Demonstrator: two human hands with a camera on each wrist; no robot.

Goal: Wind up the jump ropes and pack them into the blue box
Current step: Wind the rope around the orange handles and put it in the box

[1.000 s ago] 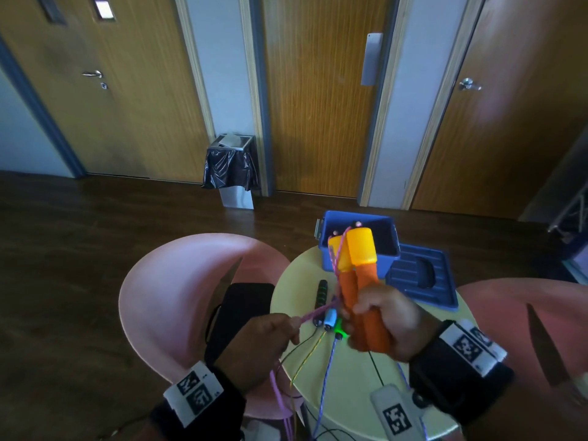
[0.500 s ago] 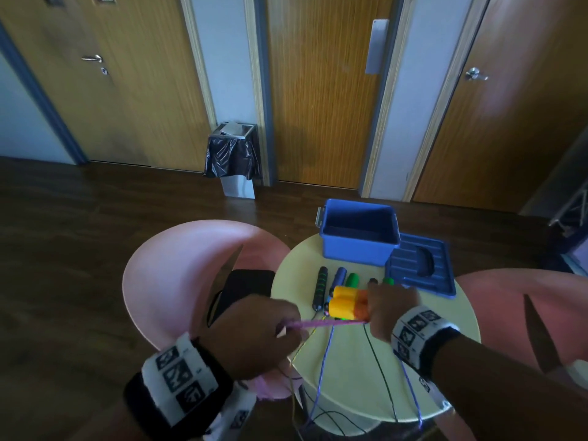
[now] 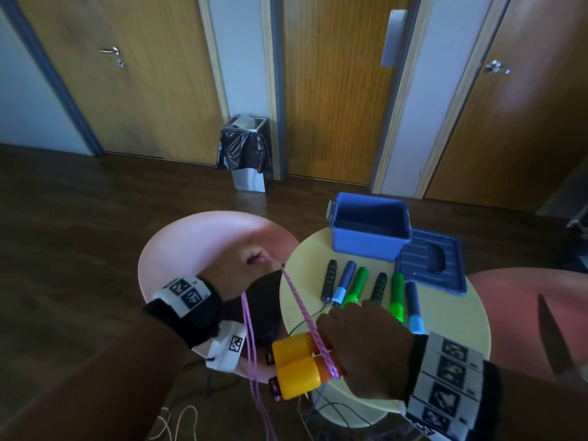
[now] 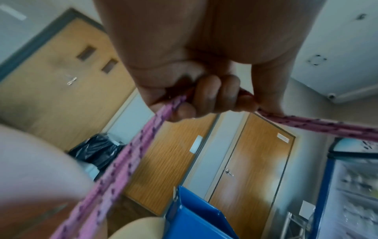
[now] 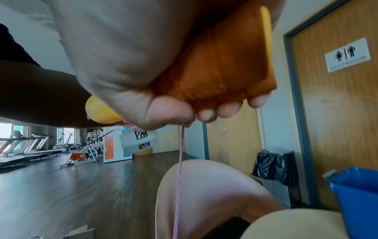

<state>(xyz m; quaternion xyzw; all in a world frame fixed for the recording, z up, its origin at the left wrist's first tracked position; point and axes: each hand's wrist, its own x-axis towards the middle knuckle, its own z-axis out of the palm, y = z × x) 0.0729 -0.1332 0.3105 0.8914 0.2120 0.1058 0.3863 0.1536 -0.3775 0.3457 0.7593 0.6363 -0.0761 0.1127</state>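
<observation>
Right hand [image 3: 366, 348] gripping orange handles [image 3: 297, 364] — now lower, nearer, left hand [image 3: 235, 275] clutching pink rope [image 3: 299, 308], drawn farther away.

You are in a gym building, in the hall beside the training floor. In the right wrist view you see treadmills [image 5: 24, 143] and an exercise bike [image 5: 81, 155] near big windows. A toilet sign [image 5: 347, 55] hangs on one wooden door [image 3: 334, 90], and more such doors stand in a row. A bin with a black bag [image 3: 243, 154] stands on the dark wood floor [image 3: 95, 218].
</observation>
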